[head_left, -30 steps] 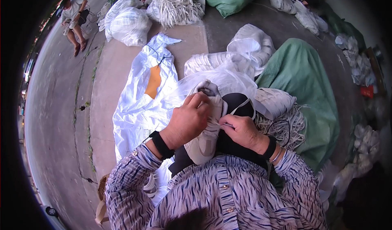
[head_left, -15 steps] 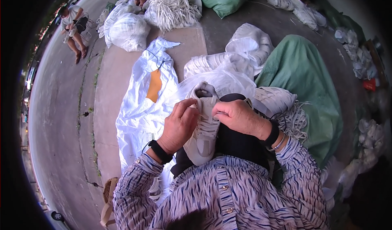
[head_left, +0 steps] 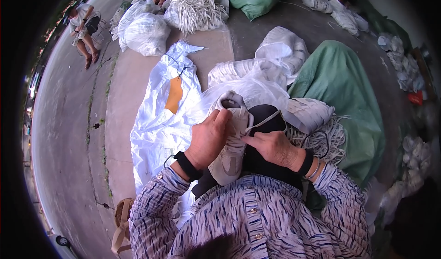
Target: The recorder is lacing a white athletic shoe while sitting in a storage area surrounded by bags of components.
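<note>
A pale off-white sneaker (head_left: 228, 163) rests on my lap, toe toward me, with lace strung across its front. My left hand (head_left: 209, 137) is closed at the left side of the lacing, fingers curled against the upper; what its fingertips pinch is hidden. At the right eyelets my right hand (head_left: 274, 148) pinches the lace low beside the tongue. A loose length of white shoelace (head_left: 265, 120) arcs out above that hand over my dark trouser leg.
White plastic bags of pale shoe parts (head_left: 250, 73) lie ahead. A tangle of white laces (head_left: 328, 142) sits by a green sack (head_left: 344, 93) on the right. Left of my lap spreads a white woven sack (head_left: 154, 125). A seated person (head_left: 83, 34) is far left.
My left hand has moved up along the shoe, its fingers closing tighter. My right hand has shifted slightly right and down, and a loose lace end now loops out above it.
</note>
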A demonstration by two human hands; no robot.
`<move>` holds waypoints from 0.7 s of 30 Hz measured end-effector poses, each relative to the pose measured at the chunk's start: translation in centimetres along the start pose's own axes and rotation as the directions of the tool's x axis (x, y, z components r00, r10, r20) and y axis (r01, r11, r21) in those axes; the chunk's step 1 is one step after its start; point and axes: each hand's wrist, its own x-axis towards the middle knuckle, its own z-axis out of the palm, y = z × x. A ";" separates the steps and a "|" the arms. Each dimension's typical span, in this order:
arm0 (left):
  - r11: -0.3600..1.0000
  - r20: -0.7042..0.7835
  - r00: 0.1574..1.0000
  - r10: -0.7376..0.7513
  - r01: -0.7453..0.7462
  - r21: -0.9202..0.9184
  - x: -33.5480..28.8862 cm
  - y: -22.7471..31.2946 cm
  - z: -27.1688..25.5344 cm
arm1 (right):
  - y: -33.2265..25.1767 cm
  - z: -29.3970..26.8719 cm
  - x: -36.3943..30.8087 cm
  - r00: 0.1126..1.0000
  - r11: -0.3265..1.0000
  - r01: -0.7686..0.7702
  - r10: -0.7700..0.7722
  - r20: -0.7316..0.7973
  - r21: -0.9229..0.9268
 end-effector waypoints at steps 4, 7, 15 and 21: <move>0.967 0.053 0.976 0.210 -0.215 0.135 -0.2 0.0 -1.5 | -1.1 0.0 -0.7 0.997 0.974 -0.039 0.052 0.056 -0.224; 0.944 0.110 0.960 0.259 -0.275 0.180 0.3 0.1 -2.4 | -1.5 0.4 -0.4 0.993 0.976 -0.112 0.116 0.009 -0.187; 0.930 0.111 0.976 0.187 -0.212 0.300 1.3 1.7 -0.2 | -1.1 0.7 0.8 0.906 0.837 -0.413 0.419 0.064 0.358; 0.870 0.374 0.911 -0.172 0.319 -0.376 -1.5 -2.0 -1.9 | -0.1 -1.9 1.2 0.855 0.677 -0.518 0.412 0.314 0.522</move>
